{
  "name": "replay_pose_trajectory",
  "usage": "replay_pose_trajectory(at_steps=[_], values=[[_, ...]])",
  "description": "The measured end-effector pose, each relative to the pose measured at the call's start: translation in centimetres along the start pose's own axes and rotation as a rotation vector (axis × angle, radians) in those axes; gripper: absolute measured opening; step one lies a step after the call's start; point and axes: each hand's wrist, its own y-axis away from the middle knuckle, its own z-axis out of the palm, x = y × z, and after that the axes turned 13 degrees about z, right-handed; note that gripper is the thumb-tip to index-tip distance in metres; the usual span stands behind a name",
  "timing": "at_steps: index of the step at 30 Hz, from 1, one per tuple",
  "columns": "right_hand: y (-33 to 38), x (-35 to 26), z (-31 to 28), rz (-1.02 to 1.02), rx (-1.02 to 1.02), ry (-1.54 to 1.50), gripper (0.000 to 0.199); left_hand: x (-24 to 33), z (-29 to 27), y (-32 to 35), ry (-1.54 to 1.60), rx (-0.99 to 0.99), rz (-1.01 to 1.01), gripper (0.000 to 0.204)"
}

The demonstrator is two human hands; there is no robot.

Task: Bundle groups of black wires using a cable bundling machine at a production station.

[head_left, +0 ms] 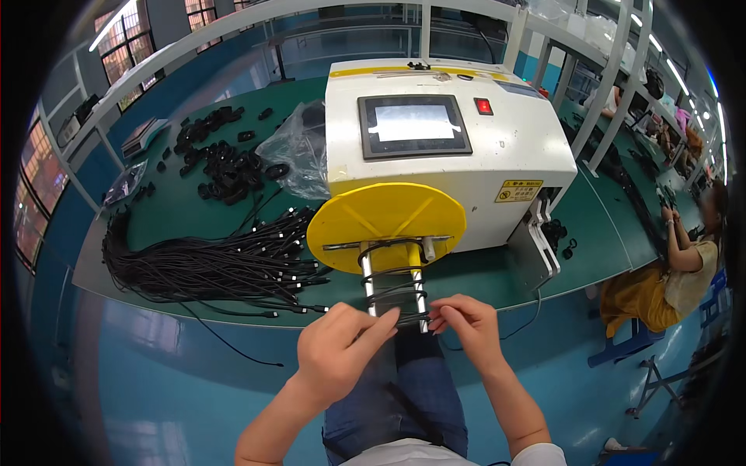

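A black cable (pixel 395 294) is wound in several loose turns around two metal prongs (pixel 367 283) that stick out from a yellow disc (pixel 334 233). The disc sits on the front of a white winding machine (pixel 497 140). My left hand (pixel 339 349) is closed at the left prong's outer end, with thumb and fingertips pinched on the cable. Beside the tip of the right prong, my right hand (pixel 472 330) pinches with curled fingers at the cable. The exact part of cable between its fingertips is too small to make out.
A thick bundle of black cables (pixel 194 268) with pale plugs lies left on the green table (pixel 303 307). Behind it are a heap of small black parts (pixel 225 167) and a clear plastic bag (pixel 299 151). A metal bracket (pixel 536 248) stands right; a seated co-worker (pixel 684 272) is beyond.
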Motion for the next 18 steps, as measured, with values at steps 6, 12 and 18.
replay_pose_trajectory(at_steps=[6,12,18], values=[[0.7,-4.0,1.5,-0.455,0.083,0.257,0.023,-0.6,0.6,0.9,0.151,0.161,0.021,0.031],[0.6,-5.5,1.9,-0.751,0.131,0.692,0.026,-1.4,0.6,2.2,0.25,0.183,0.018,0.028],[0.0,-5.5,1.8,-0.998,0.101,0.819,0.026,-2.1,0.3,3.8,0.305,0.163,0.003,0.034]])
